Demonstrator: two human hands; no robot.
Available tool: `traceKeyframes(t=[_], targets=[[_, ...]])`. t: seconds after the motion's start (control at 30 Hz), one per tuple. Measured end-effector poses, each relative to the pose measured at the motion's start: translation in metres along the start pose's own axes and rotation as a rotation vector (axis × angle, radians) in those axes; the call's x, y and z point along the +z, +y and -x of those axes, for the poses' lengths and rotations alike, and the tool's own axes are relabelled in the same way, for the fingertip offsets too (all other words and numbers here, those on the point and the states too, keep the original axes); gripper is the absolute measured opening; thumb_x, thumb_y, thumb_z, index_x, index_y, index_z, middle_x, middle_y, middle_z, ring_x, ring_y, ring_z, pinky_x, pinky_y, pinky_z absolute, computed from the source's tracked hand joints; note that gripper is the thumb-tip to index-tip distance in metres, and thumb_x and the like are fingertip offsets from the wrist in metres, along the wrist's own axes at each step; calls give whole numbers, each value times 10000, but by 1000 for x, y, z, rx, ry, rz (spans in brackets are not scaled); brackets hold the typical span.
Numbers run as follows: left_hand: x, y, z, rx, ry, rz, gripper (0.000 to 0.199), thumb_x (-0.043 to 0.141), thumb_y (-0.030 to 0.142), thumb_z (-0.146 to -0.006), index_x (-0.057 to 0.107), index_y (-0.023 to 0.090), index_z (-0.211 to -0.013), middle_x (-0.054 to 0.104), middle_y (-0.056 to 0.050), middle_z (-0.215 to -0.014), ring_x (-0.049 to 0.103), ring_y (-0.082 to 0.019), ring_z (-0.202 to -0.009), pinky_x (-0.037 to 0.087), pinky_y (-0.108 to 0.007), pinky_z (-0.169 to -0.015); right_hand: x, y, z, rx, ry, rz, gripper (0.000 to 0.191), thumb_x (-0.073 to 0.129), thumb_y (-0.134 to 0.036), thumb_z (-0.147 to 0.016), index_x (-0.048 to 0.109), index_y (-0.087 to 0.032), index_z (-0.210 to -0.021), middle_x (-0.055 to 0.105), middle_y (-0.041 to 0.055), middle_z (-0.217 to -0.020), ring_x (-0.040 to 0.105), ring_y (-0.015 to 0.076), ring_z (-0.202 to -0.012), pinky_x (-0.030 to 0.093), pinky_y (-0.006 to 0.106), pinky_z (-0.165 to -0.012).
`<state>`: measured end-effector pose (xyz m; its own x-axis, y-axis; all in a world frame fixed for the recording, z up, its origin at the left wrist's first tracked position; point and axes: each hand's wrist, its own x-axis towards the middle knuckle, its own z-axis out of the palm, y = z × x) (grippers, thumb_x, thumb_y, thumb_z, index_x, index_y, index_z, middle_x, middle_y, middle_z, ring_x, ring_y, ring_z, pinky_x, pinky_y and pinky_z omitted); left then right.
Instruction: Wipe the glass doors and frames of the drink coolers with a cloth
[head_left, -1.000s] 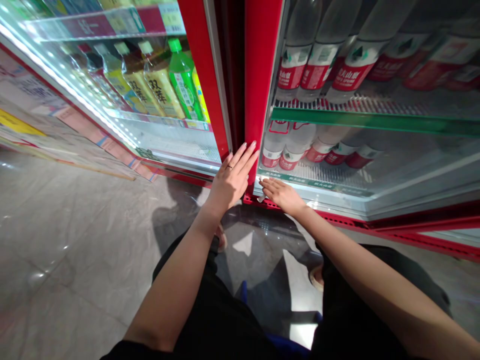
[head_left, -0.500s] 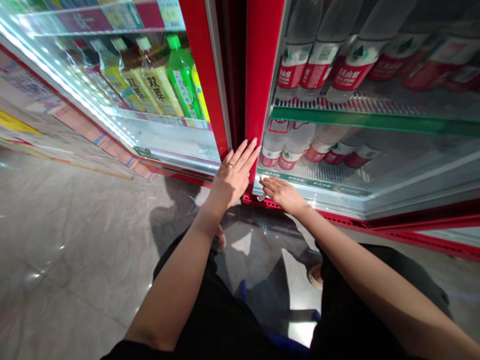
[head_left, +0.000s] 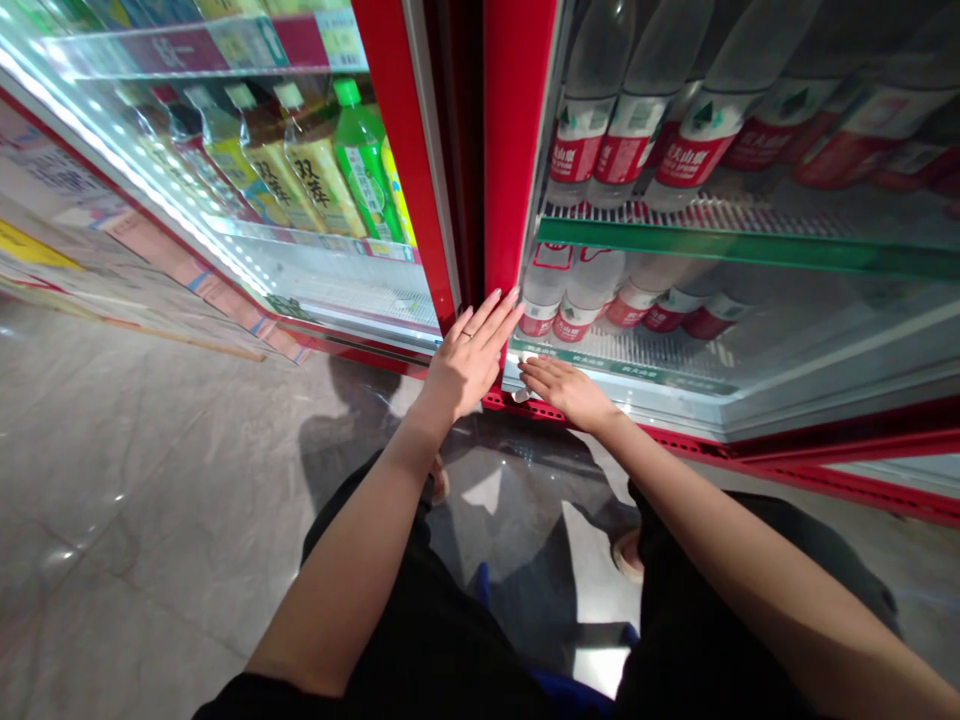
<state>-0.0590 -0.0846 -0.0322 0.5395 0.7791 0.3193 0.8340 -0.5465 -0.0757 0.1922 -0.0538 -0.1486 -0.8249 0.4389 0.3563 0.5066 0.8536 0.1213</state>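
Observation:
My left hand (head_left: 476, 350) lies with fingers extended against the lower part of the red cooler frame (head_left: 512, 140), a ring on one finger. Just right of it, my right hand (head_left: 562, 385) is at the bottom edge of the right cooler. Its fingers bend around something small and white (head_left: 520, 396) that shows below and at the fingertips; it looks like a tissue or cloth, partly hidden. Behind the glass above my right hand stand water bottles with red and white labels (head_left: 574, 315).
The left cooler holds several drinks, among them a green bottle (head_left: 367, 165). A green shelf edge (head_left: 675, 238) crosses the right cooler. Boxes (head_left: 142, 250) stand at the far left. My legs and feet are on the shiny grey floor (head_left: 150, 470).
My left hand has moved slightly down along the red frame. The white thing under my right hand has shifted a little and looks more bunched. The view has shifted slightly.

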Motion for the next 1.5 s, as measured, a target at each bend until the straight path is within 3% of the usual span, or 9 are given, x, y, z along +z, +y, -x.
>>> traceKeyframes(t=[0.17, 0.37, 0.53, 0.77, 1.0, 1.13, 1.3, 1.4, 1.5], targets=[[2, 0, -2, 0, 26, 2, 831, 446, 163, -1040, 153, 182, -1818, 240, -67, -1874, 214, -234, -1755, 196, -438, -1434, -19, 11, 13, 44, 31, -16, 561, 547, -63, -1062, 565, -134, -1618, 672, 198, -1589, 618, 301, -1515, 550, 492, -1224], [1, -3, 4, 10, 30, 14, 803, 429, 149, -1044, 187, 158, -1809, 257, -89, -1868, 230, -240, -1752, 187, -461, -1435, -11, 3, -15, 23, 74, -26, 440, 549, -84, -1077, 676, -124, -1496, 705, 189, -1551, 612, 287, -1520, 563, 480, -1212], [0, -6, 6, -1, 38, 26, 802, 430, 143, -1041, 200, 159, -1808, 252, -94, -1870, 222, -250, -1754, 158, -472, -1440, -4, 2, -4, -41, 14, 63, 329, 545, -104, -1090, 766, -97, -1333, 782, 191, -1426, 718, 283, -1374, 601, 443, -1135], [-4, -1, 4, -11, 45, 25, 783, 434, 144, -1047, 224, 159, -1802, 256, -86, -1870, 224, -239, -1753, 174, -454, -1431, -22, 13, 9, 66, 54, 41, 421, 492, -116, -1118, 686, -127, -1492, 718, 179, -1538, 610, 304, -1493, 548, 487, -1155], [-8, -6, 9, -13, 35, 9, 761, 409, 129, -1063, 224, 153, -1801, 256, -84, -1874, 210, -244, -1757, 184, -462, -1433, -7, 8, -9, 62, 85, -28, 432, 442, -106, -1124, 723, -133, -1451, 746, 159, -1503, 571, 264, -1550, 553, 441, -1201], [-4, -11, 9, 14, 57, 28, 782, 425, 121, -1050, 214, 150, -1802, 253, -93, -1877, 200, -253, -1760, 192, -472, -1434, -8, 12, 5, 46, 90, -24, 468, 444, -94, -1119, 675, -132, -1524, 735, 155, -1521, 590, 259, -1533, 558, 429, -1197], [-3, -6, 8, 2, 66, 27, 804, 437, 145, -1050, 180, 164, -1811, 239, -82, -1878, 211, -250, -1757, 137, -472, -1448, -25, 19, 21, 71, 164, 116, 478, 481, -106, -1128, 627, -160, -1580, 730, 122, -1536, 634, 257, -1462, 557, 408, -1114], [-4, -4, 8, 0, 68, 17, 789, 427, 145, -1054, 195, 157, -1808, 248, -80, -1874, 213, -246, -1756, 132, -468, -1449, -28, 20, 12, 92, 196, 137, 496, 496, -95, -1119, 605, -159, -1599, 722, 125, -1546, 655, 263, -1407, 566, 399, -1048], [-4, -5, 10, 6, 65, 17, 773, 413, 135, -1057, 211, 153, -1804, 253, -82, -1874, 210, -244, -1756, 158, -467, -1447, -15, 16, -6, 48, 131, 117, 465, 455, -98, -1124, 637, -120, -1552, 739, 157, -1515, 643, 260, -1426, 587, 397, -1055]])
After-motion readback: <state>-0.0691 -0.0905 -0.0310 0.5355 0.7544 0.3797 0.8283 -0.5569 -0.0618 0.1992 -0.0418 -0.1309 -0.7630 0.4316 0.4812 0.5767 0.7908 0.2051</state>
